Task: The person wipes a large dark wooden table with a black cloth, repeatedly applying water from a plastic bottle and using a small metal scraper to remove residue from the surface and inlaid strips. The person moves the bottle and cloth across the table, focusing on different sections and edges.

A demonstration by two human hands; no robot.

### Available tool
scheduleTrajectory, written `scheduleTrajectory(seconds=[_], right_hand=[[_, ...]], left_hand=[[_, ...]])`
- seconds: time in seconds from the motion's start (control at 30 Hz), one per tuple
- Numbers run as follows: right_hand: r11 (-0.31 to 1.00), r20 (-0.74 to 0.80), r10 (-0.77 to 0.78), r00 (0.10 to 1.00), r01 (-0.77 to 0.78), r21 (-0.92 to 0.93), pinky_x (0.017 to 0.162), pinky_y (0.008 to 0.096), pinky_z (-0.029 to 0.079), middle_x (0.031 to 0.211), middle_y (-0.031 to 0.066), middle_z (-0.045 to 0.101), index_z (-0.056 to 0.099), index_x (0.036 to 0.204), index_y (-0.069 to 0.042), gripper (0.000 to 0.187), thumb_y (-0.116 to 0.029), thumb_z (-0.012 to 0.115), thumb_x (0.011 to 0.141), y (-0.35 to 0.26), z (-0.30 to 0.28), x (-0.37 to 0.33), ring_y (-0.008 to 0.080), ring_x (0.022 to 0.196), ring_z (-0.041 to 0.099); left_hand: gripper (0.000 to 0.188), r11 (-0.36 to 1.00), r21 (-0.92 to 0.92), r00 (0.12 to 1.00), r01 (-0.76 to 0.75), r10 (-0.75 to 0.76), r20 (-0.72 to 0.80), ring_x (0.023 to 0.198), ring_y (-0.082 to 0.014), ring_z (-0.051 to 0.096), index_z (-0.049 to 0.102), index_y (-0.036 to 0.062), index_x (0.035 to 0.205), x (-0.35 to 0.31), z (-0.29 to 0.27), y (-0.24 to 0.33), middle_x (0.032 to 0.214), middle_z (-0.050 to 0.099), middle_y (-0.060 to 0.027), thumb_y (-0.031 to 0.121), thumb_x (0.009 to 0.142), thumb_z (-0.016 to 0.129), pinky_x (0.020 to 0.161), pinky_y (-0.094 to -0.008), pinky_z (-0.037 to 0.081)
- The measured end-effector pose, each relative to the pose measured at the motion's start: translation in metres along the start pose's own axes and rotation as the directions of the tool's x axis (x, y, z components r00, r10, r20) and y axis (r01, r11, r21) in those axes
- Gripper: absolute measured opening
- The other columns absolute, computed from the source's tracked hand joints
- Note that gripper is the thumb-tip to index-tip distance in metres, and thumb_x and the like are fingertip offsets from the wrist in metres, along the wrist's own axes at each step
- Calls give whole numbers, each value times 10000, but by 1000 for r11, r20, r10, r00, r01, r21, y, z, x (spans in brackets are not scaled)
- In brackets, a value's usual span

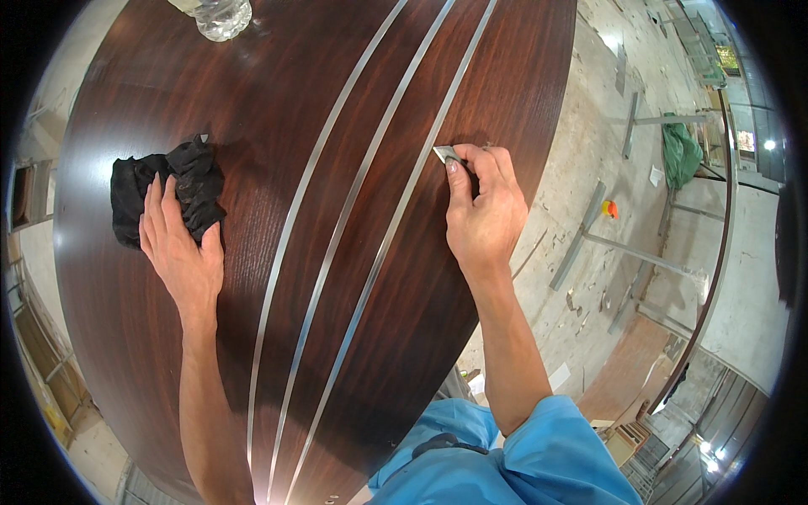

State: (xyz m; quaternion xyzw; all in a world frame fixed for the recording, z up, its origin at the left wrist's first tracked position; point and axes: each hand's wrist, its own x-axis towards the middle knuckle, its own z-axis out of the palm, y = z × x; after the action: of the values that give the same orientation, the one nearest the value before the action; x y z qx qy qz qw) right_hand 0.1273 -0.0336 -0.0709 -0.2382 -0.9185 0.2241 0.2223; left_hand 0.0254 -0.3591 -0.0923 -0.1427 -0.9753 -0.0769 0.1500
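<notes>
Nearest us we saw blue sleeves (pixel 539 454) at the lower edge, both bare forearms running up onto a dark wood-grain panel (pixel 252 101) with three thin metal inlay strips (pixel 353 252) curving along it. This panel served as the table.

Left hand (pixel 181 248) lay flat, palm down, grip released, fingers spread, fingertips resting on the near edge of a crumpled black cloth (pixel 168 189). Cloth sat on the panel, left of the strips and well apart from them. Hand pressed on it, not closed around it.

Right hand (pixel 484 210) was right of the strips, near the panel's right edge. Grip clenched on a small flat metal scraper blade (pixel 444 153), pinched between thumb and curled fingers. Blade tip touched the panel just beside the rightmost strip. We couldn't tell if it met the strip itself.

Farther up, at the panel's far end, a clear plastic bottle (pixel 223 17) stood, cut off by the top edge.

Beyond the panel on the right we saw a dusty concrete floor (pixel 589 151) with grey metal bars (pixel 589 236) lying on it, a small orange object (pixel 609 209), and a green bag (pixel 680 156) farther out.
</notes>
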Motion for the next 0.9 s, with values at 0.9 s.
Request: scheduleTrajectory(seconds=[0.9], right_hand=[[165,206,525,826,-336,927,498,224,350,891,28,608,560,998,-83,190,-230,592,1114,56,-41,37,71,604,496]], left_hand=[[966,767,-436,841,-471,539,40,1471,-359,446,520,-35,1492,87,21,281,1525,529,-208,299,661,883,1243,-465,347]])
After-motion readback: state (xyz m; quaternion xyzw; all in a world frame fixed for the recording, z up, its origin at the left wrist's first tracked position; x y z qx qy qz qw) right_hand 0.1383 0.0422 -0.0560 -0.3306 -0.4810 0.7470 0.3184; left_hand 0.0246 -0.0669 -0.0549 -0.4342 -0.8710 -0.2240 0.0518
